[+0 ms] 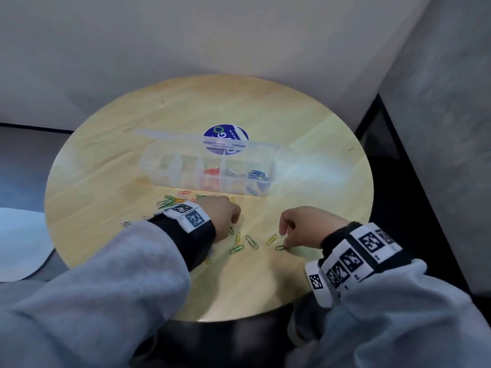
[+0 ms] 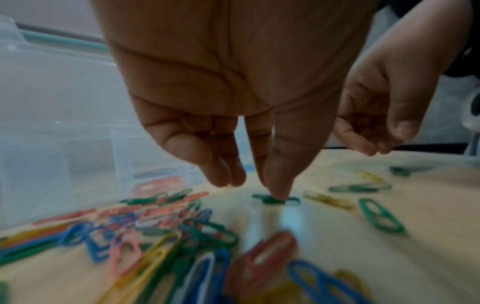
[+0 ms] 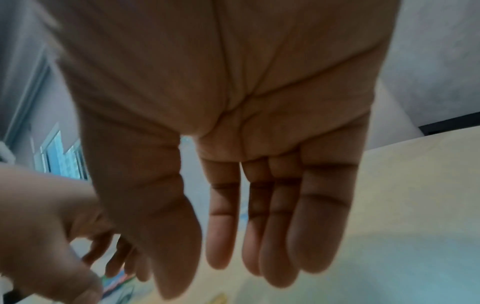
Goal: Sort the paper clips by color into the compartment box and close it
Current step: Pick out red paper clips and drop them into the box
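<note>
A clear compartment box point(image 1: 148, 166) stands on the round wooden table, its lid point(image 1: 183, 137) swung back. Inside it lie red clips point(image 1: 211, 171), silver clips point(image 1: 231, 172) and blue clips point(image 1: 256, 175). My left hand point(image 2: 270, 185) points down. Its thumb tip presses a green clip point(image 2: 275, 200) that lies flat on the table, with the forefinger close beside it. My right hand point(image 1: 292, 229) hovers low to the right with relaxed fingers and an empty palm. Its thumb tip touches another green clip point(image 1: 280, 247).
A mixed pile of coloured clips point(image 1: 172, 201) lies left of my left hand, in front of the box. Green and yellow clips point(image 1: 251, 241) are scattered between my hands. A blue round sticker point(image 1: 225, 134) sits behind the box. Walls close in behind and on the right.
</note>
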{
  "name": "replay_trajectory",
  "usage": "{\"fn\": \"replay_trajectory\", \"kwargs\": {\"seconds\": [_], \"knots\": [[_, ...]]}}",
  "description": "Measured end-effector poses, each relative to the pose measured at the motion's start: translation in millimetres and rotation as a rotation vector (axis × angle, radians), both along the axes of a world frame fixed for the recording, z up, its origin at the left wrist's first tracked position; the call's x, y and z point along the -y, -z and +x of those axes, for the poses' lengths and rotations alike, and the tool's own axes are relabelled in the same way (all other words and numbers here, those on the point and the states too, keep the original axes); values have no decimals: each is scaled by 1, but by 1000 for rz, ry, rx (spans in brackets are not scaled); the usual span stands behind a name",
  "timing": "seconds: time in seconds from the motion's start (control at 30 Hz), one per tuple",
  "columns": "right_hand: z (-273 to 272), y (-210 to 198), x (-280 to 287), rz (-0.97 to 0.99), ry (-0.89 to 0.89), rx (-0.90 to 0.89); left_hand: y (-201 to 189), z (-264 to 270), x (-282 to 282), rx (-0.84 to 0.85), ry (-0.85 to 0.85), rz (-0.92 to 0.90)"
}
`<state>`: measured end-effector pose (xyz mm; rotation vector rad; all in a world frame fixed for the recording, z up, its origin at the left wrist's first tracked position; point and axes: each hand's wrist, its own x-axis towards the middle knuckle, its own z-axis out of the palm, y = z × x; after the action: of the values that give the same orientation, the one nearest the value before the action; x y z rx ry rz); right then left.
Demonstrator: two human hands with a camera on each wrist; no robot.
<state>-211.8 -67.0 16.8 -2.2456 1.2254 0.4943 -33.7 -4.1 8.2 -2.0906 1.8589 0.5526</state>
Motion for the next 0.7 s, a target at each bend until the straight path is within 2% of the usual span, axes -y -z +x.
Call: {"fn": "replay_trajectory", "kwargs": {"seconds": [0.23, 0.37, 0.47, 0.6, 0.7], "knots": [[9, 17, -5, -53, -109, -105, 11, 2, 8, 13, -20, 19], [15, 27, -3, -101, -170, -190, 11, 4, 8, -40, -77, 36], [18, 28, -4, -54, -163, -206, 12, 7, 7, -74, -104, 43], [14, 18, 0, 70, -63, -55, 6, 11, 3, -194, -188, -17], [10, 12, 6, 283, 75, 218, -1, 20, 1, -456, -316, -64]]}}
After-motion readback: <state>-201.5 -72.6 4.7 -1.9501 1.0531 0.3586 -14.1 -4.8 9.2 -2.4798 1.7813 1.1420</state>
